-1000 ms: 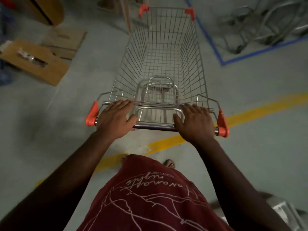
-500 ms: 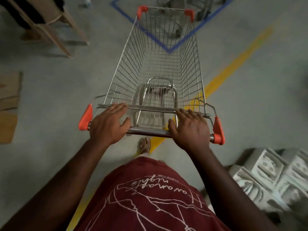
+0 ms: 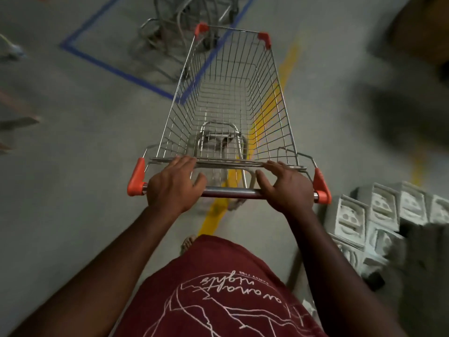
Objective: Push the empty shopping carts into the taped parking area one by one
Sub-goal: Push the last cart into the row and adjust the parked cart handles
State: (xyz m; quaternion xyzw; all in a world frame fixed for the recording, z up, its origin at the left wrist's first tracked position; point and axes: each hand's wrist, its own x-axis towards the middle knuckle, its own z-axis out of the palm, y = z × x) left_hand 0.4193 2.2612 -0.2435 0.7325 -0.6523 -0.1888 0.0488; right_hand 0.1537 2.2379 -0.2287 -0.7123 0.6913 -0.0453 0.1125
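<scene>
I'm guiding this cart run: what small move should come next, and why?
Probably steer the shopping cart slightly left while pushing on. Both the left hand and right hand grip the handle bar, but the cart's nose sits at the blue-taped parking area's right edge, where parked carts stand.

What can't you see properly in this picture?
- Parked carts inside the blue tape: head view, cut off by the top edge and blurred, so their number is unclear.
- Cart wheels: hidden under its basket.
- Dark shape on the right: too blurred to identify.
- Feet: mostly hidden by the red shirt.
</scene>
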